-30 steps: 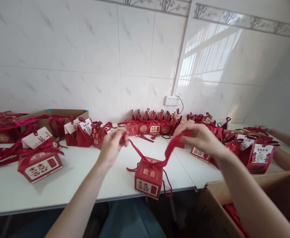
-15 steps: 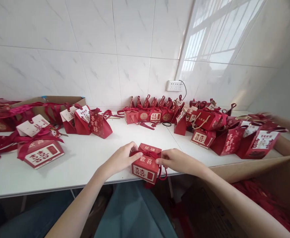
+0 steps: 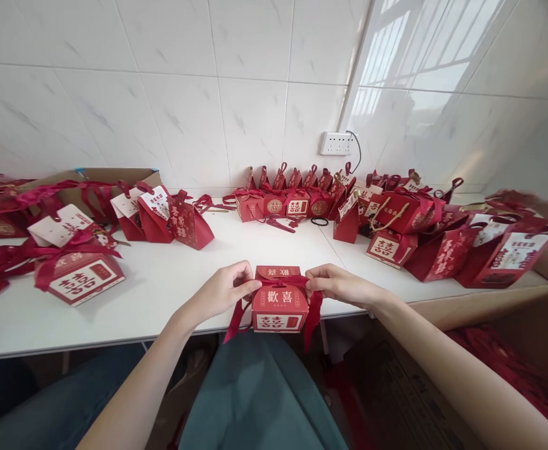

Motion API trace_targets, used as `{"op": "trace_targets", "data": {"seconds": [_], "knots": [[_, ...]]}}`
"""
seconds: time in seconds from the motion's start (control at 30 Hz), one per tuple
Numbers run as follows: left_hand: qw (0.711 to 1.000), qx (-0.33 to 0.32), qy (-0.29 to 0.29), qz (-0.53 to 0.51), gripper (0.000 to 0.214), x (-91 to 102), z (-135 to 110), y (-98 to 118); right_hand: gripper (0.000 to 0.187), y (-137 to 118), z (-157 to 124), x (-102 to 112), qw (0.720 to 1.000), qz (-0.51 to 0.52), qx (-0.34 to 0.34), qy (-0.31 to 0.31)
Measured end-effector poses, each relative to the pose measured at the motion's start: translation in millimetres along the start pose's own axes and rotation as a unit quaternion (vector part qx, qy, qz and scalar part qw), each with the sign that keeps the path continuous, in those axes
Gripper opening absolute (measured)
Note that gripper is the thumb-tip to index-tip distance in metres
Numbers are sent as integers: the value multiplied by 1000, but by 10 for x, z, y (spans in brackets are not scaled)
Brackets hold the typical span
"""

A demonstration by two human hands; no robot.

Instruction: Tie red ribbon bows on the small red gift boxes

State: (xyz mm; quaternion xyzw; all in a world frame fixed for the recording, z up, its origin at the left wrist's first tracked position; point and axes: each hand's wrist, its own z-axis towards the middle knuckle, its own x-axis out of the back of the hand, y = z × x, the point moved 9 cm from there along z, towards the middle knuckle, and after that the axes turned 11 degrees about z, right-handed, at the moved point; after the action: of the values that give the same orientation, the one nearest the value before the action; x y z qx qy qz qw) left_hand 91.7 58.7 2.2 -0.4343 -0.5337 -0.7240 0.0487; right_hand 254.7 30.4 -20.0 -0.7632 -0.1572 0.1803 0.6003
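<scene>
1. Head view: the red box (image 3: 279,300) sits straight in front of the person, at the near edge of the white table (image 3: 161,275), its printed front panel facing the teal clothing (image 3: 255,394).
2. A dark red ribbon (image 3: 291,282) runs across the box's top, with a loose tail hanging at each side; whether it is knotted in the middle is too small to tell.
3. The left hand (image 3: 222,292) has thumb and fingertips brought together on the ribbon at the box's left upper edge.
4. The right hand (image 3: 342,285) mirrors it at the right edge, fingers curled to a pinch on the ribbon. Whether either pinch also takes in cardboard cannot be told.
5. The step in hand looks like drawing the ribbon snug and level across the top.
6. The next move seems to call for an even sideways pull from both hands, light enough not to dent the walls or tip the box off the edge.
7. Farther out, a ribboned box (image 3: 84,281) stands to the left, small red boxes (image 3: 297,205) line the back, and a cardboard carton (image 3: 470,306) is at the right.
</scene>
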Motion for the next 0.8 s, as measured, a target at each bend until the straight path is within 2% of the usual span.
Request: {"op": "trace_targets", "data": {"seconds": [0.13, 0.33, 0.43, 0.53, 0.6, 0.7, 0.8], "knots": [[995, -25, 48, 87, 26, 23, -42, -31, 21, 78, 34, 1, 999, 38, -29, -20], [980, -66, 119, 145, 13, 92, -103, 76, 30, 68, -5, -31, 989, 145, -35, -23], [973, -117, 129, 152, 9, 138, -135, 201, 38, 68, -14, -51, 988, 148, -30, -19], [976, -151, 96, 128, 8, 136, -148, 294, 39, 68, -5, -67, 989, 148, -25, -9], [987, -131, 49, 75, 5, 96, -126, 283, 37, 66, 4, -73, 984, 174, -24, 1], [999, -36, 17, 9, 20, 57, -81, 150, 36, 63, 13, -67, 980, 200, -20, 12], [999, 46, -24, -2, 27, -23, -56, 27, 36, 64, 12, -50, 982, 186, -14, 14]]}}
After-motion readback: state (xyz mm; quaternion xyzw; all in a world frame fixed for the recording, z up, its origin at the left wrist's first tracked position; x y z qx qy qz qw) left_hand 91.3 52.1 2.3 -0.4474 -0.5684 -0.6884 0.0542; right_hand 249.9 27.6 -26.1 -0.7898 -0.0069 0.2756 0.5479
